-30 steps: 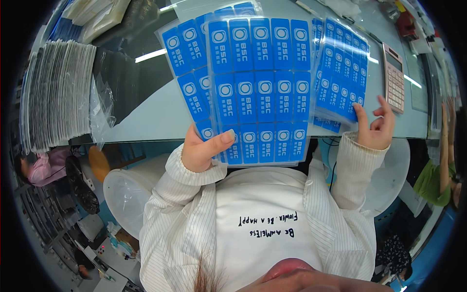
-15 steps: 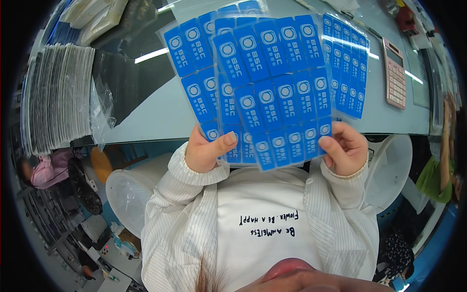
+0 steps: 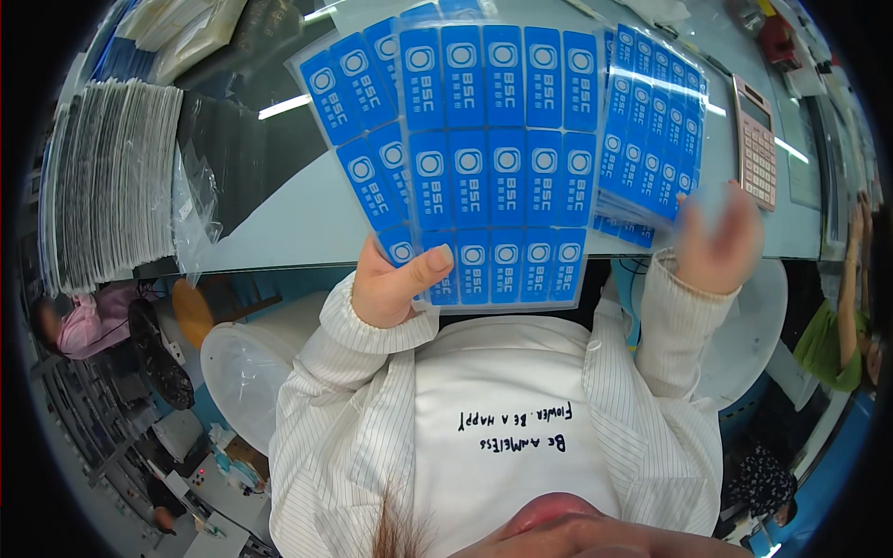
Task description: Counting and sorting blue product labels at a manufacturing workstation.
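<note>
My left hand point(image 3: 395, 284) is closed on several fanned-out sheets of blue stickers point(image 3: 505, 167), its thumb on top at the lower left corner and the other fingers hidden beneath. Each sheet carries rows of blue rectangular labels with a white ring and white print, on a clear backing. To the right, my right hand point(image 3: 721, 242) is smeared by motion, at the lower right edge of a pile of similar sticker sheets point(image 3: 651, 130) on the table. Whether its fingers still touch the pile's top sheet does not show clearly.
A pink calculator point(image 3: 755, 144) lies right of the pile. At the left stands a tall stack of thin white sheets point(image 3: 112, 186) beside crumpled clear plastic point(image 3: 193, 214). White bins point(image 3: 251, 363) stand below the table edge. Another person's arm point(image 3: 851, 279) shows at far right.
My right hand has moved right, from the held sheets to the pile. The tilted front sheet has left the fan, and a sheet now sits farther left on the pile. My left hand stays put.
</note>
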`<state>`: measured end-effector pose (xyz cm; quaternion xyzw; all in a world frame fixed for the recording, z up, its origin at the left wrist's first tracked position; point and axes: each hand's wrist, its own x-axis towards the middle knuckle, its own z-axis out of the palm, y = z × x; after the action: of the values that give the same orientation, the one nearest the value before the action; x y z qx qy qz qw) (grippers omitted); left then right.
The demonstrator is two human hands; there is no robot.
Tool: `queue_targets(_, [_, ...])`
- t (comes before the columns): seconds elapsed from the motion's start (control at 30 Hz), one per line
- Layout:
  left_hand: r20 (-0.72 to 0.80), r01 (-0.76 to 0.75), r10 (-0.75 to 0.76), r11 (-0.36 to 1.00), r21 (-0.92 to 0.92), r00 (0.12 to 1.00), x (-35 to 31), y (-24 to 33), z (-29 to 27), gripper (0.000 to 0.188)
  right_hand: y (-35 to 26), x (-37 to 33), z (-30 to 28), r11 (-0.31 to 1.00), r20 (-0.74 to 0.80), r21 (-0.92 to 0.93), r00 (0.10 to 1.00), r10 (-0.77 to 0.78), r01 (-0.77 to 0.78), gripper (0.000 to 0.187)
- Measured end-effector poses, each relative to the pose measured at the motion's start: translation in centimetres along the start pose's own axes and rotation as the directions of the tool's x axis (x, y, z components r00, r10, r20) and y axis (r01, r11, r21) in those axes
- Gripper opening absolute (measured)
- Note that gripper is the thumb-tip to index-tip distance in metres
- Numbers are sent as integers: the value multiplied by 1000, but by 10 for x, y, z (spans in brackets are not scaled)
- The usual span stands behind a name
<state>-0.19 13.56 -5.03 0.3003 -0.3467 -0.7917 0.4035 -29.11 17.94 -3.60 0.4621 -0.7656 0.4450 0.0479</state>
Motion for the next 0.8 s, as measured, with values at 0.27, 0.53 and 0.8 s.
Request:
queue_targets(0.27, [109,69,-73,997,34,991,4,-9,9,55,-25,-25,-11,856,717,476,652,-245,-202,22])
queue_targets(0.53, [26,61,-59,996,-60,998,1,-4,7,44,-25,-17,-19,639,897,358,440,-35,-680,15])
queue_targets(0.8, [-2,-24,24,1000,-6,1000,0,-2,6,45,-3,-3,-21,666,752,478,658,27,-573,19])
